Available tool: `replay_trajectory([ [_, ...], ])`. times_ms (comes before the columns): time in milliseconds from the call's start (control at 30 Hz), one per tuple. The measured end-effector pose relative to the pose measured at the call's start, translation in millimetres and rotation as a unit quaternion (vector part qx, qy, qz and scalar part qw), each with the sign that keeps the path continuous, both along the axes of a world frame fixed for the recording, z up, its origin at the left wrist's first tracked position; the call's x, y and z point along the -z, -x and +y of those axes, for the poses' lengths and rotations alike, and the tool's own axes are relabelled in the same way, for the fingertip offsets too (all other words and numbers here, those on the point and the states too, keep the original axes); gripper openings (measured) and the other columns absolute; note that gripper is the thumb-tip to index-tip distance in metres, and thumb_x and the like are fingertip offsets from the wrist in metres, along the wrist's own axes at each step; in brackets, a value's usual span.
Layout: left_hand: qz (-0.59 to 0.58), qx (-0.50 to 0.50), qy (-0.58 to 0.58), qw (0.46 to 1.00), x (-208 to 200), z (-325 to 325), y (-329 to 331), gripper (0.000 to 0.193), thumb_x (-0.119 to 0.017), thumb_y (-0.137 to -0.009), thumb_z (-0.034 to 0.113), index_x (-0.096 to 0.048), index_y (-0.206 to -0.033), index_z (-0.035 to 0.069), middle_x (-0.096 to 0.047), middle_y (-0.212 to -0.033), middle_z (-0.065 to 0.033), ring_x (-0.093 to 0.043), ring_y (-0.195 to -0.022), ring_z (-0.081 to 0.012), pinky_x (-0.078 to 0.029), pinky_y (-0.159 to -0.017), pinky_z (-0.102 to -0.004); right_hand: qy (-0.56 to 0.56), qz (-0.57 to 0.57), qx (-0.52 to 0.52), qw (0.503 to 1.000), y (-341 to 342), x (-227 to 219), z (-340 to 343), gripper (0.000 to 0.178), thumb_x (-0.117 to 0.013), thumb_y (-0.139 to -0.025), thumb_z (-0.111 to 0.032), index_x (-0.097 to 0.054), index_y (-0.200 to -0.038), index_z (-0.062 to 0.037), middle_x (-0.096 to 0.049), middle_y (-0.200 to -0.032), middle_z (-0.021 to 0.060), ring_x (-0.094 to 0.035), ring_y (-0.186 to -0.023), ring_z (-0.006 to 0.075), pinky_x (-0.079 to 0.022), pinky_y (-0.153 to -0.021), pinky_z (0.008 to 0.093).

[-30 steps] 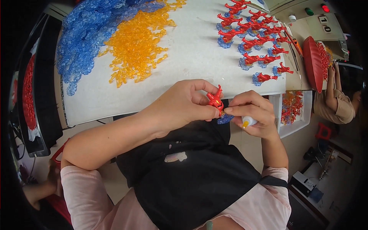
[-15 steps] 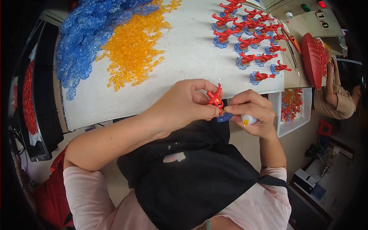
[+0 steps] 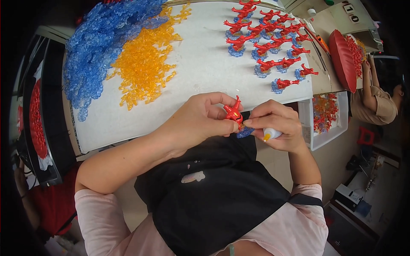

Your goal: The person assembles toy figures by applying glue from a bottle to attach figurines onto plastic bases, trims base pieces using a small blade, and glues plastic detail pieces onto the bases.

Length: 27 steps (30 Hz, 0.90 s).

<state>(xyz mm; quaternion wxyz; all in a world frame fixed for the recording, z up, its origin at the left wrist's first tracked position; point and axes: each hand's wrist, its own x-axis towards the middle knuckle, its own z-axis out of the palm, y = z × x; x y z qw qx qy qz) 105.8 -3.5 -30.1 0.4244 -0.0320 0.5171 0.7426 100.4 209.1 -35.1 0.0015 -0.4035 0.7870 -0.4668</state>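
Note:
Just off the table's near edge, my left hand [image 3: 205, 117] is closed on a small red plastic figurine [image 3: 232, 113] with its arms raised. Below the figurine is a clear blue base [image 3: 244, 132], with a bit of amber plastic between the two. My right hand [image 3: 282, 123] pinches at this joint with thumb and forefinger. Its other fingers hold a small white bottle [image 3: 273, 133] with a yellowish tip, pointing down to the left. Whether the base is fixed to the figurine cannot be seen under the fingertips.
Heaps of blue clear pieces [image 3: 85, 64] and amber pieces [image 3: 143, 68] lie on the white tabletop [image 3: 200, 55]. Several red figurines on blue bases [image 3: 267, 66] stand at right. Beyond are a red tray [image 3: 340, 59], a white bin [image 3: 343, 109] of parts and another person [image 3: 373, 100].
The whole view has shifted a little, so the table and standing figurines sit further left. Both hands keep the same holds, with the figurine and base still together between them.

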Motion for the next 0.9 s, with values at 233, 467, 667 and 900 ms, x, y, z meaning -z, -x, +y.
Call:
replay_trajectory([
  [233, 0.006, -0.009, 0.018, 1.0, -10.3, 3.9, 3.7, 0.034, -0.062, -0.076, 0.001, -0.05, -0.109, 0.002, -0.063, -0.085, -0.0054, -0.057, -0.073, -0.0068, -0.044, -0.065, -0.0174, 0.021, 0.019, -0.004, 1.0, 3.8, -2.3, 4.3, 0.022, -0.071, -0.063, -0.003, -0.067, -0.085, -0.0041, -0.058, -0.078, 0.0072, -0.059, -0.065, 0.0169, -0.046, -0.054, 0.0253],
  [467, 0.083, 0.008, 0.009, 0.997, -32.9, 21.4, 24.4, 0.031, -0.06, -0.08, 0.004, -0.05, -0.109, 0.001, -0.061, -0.092, -0.0067, -0.057, -0.081, -0.0094, -0.046, -0.074, -0.0218, 0.038, 0.098, 0.066, 0.992, 7.3, -14.2, 18.8, 0.022, -0.071, -0.064, -0.004, -0.067, -0.086, -0.0054, -0.058, -0.079, 0.0063, -0.059, -0.065, 0.017, -0.046, -0.054, 0.0254],
  [667, 0.099, 0.032, 0.028, 0.994, -41.9, 30.0, 31.9, 0.029, -0.06, -0.082, 0.007, -0.051, -0.108, 0.001, -0.058, -0.096, -0.0049, -0.057, -0.083, -0.009, -0.046, -0.077, -0.0221, 0.056, 0.196, 0.13, 0.97, 3.3, -1.7, 22.0, 0.025, -0.072, -0.064, -0.006, -0.066, -0.089, -0.0053, -0.059, -0.083, 0.0076, -0.059, -0.065, 0.0178, -0.048, -0.055, 0.0263],
  [900, 0.518, -0.031, 0.291, 0.804, -4.5, 19.6, 45.2, 0.021, -0.062, -0.077, 0.006, -0.056, -0.097, 0.002, -0.061, -0.087, -0.0092, -0.06, -0.079, -0.0177, -0.046, -0.073, -0.0282, 0.122, 0.165, 0.233, 0.95, -3.7, 13.5, 27.6, 0.031, -0.073, -0.065, 0.0, -0.062, -0.095, -0.0035, -0.057, -0.094, 0.0111, -0.057, -0.067, 0.0132, -0.047, -0.053, 0.0229],
])
